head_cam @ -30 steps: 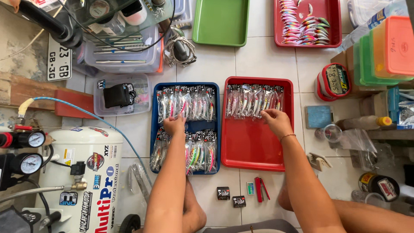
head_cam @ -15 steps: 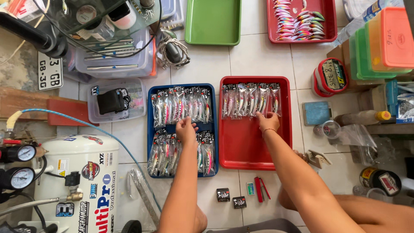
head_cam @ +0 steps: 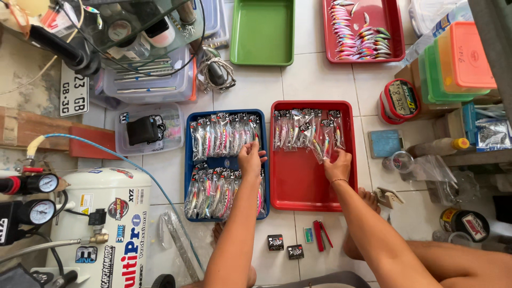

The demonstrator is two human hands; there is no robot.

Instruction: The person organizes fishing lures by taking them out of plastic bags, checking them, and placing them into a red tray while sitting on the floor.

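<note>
A blue tray (head_cam: 188,160) on the tiled floor holds two rows of clear-packed fishing lures, an upper row (head_cam: 218,133) and a lower row (head_cam: 213,192). My left hand (head_cam: 249,157) lies on the right end of the upper row, fingers spread. Beside it a red tray (head_cam: 304,184) carries one row of the same packets (head_cam: 290,130) along its far edge. My right hand (head_cam: 337,166) pinches the lower end of a tilted packet (head_cam: 321,143) at that row's right end.
A green tray (head_cam: 262,32) and another red tray (head_cam: 398,37) with loose lures lie farther away. A white compressor tank (head_cam: 101,224) stands left, stacked coloured containers (head_cam: 458,58) right. Small black boxes (head_cam: 276,242) and a red tool (head_cam: 321,234) lie near my foot (head_cam: 368,196).
My left hand has moved from the blue tray's left side to its right side. My right hand has drawn back slightly, and the rightmost packets in the red tray now sit askew.
</note>
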